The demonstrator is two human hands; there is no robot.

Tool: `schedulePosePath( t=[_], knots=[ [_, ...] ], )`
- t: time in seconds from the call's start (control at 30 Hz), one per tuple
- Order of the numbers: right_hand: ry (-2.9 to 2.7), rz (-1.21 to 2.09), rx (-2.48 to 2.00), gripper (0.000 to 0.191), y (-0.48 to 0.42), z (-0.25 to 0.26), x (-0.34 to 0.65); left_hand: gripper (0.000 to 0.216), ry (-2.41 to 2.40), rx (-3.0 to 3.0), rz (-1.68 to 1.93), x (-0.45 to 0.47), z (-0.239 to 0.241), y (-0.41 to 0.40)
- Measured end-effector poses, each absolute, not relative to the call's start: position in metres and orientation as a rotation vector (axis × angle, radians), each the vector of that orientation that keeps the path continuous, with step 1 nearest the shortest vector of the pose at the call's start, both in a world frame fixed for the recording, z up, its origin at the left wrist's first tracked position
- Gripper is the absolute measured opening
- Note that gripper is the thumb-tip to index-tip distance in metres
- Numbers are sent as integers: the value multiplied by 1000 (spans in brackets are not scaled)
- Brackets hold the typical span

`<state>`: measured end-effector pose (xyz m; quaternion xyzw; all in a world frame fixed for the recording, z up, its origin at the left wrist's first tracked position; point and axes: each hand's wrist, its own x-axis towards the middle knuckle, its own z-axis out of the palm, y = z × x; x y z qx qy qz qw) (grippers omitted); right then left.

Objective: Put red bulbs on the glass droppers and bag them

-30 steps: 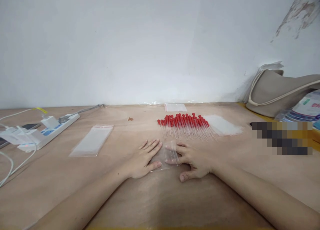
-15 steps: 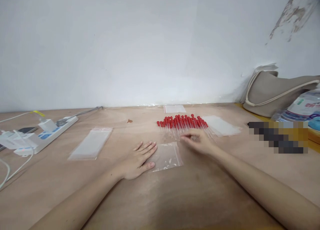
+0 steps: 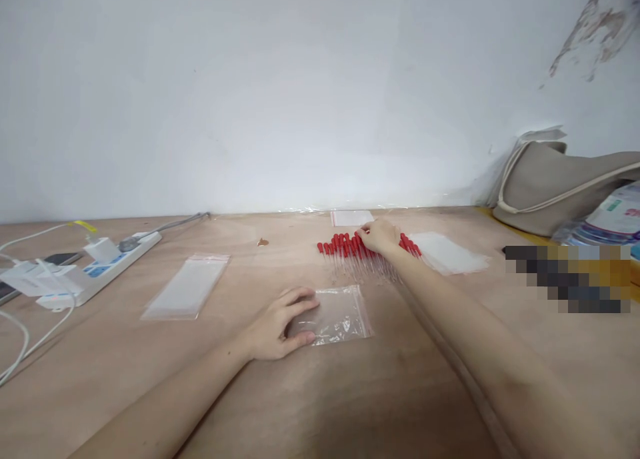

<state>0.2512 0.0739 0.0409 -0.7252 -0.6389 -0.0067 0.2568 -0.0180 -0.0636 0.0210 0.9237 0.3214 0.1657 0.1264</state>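
Observation:
A small clear zip bag (image 3: 338,317) with a red strip lies on the wooden table (image 3: 350,392) in front of me. My left hand (image 3: 277,322) curls over the bag's left edge, fingers and thumb pinching it. My right hand (image 3: 380,236) reaches far forward onto a row of glass droppers with red bulbs (image 3: 350,248), fingers bent down and closed on the bulbs near the row's middle. Which dropper they grip is hidden under the hand.
A stack of clear bags (image 3: 187,286) lies at left, another stack (image 3: 447,252) right of the droppers, and one (image 3: 351,217) by the wall. A white power strip (image 3: 95,269) with chargers and cables sits far left. A beige bag (image 3: 555,179) and packets stand at right.
My right hand left the zip bag and moved forward onto the red dropper bulbs. My left hand went from lying flat to curling its fingers on the bag's edge.

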Motion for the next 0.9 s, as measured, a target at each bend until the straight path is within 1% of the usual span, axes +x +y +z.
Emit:
schedulePosePath(
  t=[0.13,0.3,0.4,0.5,0.57,0.67,0.8,0.9],
  knots=[
    [-1552,217,-1875,21,80,42,257,51,926,2653,504,-17,22,-64],
    [-1438,271,-1742,27,75,51,277,49,922,2654,465,-20,26,-62],
    [-1268,407,-1493,29,50,53,289,55,907,2671,465,-21,25,-60],
    [-1043,690,-1193,29,12,45,296,57,895,2680,453,-20,22,-59],
    [-961,839,-1172,32,-13,35,296,56,888,2676,447,-19,21,-59],
    [-862,967,-1161,32,-38,19,291,56,903,2649,437,-18,21,-60],
    [-791,1114,-1100,29,-50,3,279,54,946,2615,484,-18,21,-60],
    [-856,1246,-1080,28,-55,-1,271,53,959,2595,515,-17,21,-60]
  ],
)
